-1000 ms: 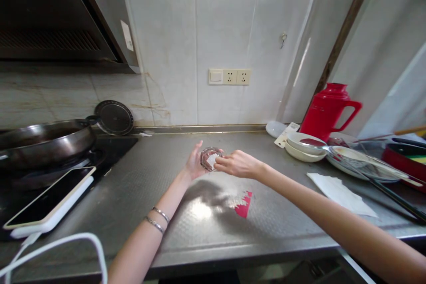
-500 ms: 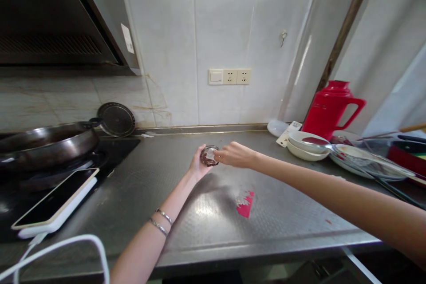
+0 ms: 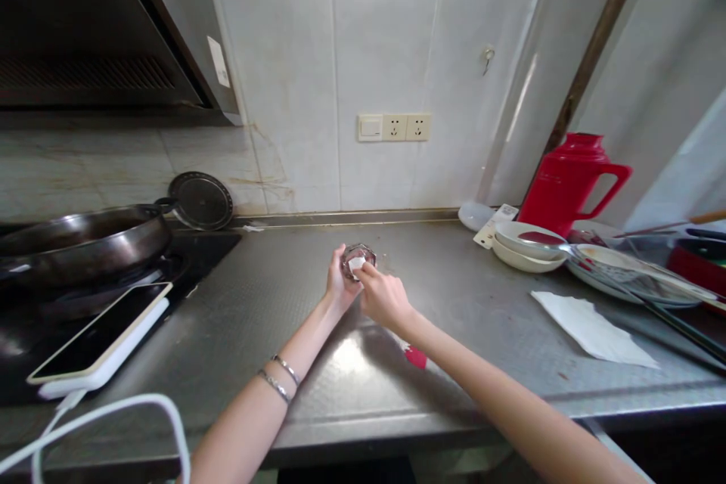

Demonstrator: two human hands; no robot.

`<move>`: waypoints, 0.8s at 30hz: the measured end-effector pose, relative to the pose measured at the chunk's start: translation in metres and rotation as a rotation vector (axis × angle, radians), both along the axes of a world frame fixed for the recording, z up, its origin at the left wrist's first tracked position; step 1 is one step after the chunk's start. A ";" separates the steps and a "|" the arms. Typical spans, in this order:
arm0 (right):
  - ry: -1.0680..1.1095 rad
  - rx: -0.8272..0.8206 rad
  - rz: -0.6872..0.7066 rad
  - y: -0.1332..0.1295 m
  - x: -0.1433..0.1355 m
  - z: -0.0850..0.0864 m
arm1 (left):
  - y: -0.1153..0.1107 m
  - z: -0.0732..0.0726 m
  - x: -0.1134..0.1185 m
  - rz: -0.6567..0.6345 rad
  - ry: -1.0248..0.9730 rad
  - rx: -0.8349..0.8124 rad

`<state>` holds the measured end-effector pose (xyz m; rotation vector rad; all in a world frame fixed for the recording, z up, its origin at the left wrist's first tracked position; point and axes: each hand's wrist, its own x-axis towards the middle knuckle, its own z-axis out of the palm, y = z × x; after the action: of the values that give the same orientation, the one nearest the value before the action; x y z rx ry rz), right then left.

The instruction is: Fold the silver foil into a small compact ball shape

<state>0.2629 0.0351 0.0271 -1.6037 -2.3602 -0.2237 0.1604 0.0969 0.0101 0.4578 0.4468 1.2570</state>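
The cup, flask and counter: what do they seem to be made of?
Cup: perhaps glass, glossy, from its shiny faceted rim. Flask: probably plastic, smooth and red, from its soft sheen. Counter: satin metal, likely stainless steel, from its grey stippled surface and glare.

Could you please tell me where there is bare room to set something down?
Bare steel counter lies between the stove and the left hand; another patch lies between the right hand and the stacked bowls and white paper. It is crowded at far right, with plates and a red flask, and at far left, with a pan and phone.
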 end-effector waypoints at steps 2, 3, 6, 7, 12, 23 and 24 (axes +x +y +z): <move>0.116 0.001 -0.027 -0.002 -0.009 -0.005 | 0.000 -0.002 -0.001 -0.024 0.001 -0.041; 0.163 0.002 -0.037 -0.002 -0.011 -0.006 | 0.001 -0.002 -0.001 -0.036 0.000 -0.058; 0.216 -0.005 -0.028 0.000 -0.012 -0.003 | 0.003 -0.004 -0.001 -0.047 -0.018 -0.066; 0.206 -0.005 -0.013 0.000 -0.009 -0.001 | 0.003 -0.005 0.000 -0.050 -0.024 -0.065; 0.070 0.032 0.033 -0.003 0.010 0.005 | 0.005 -0.009 0.003 -0.042 -0.005 0.008; -0.141 0.177 0.174 0.001 0.034 0.005 | 0.002 -0.008 0.004 -0.021 0.022 0.058; -0.162 0.158 0.190 0.002 0.035 0.007 | 0.002 -0.008 0.005 -0.030 0.021 0.058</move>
<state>0.2978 0.0375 0.0338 -1.3259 -2.5247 -0.5037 0.1650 0.0990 0.0025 0.5252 0.4205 1.2394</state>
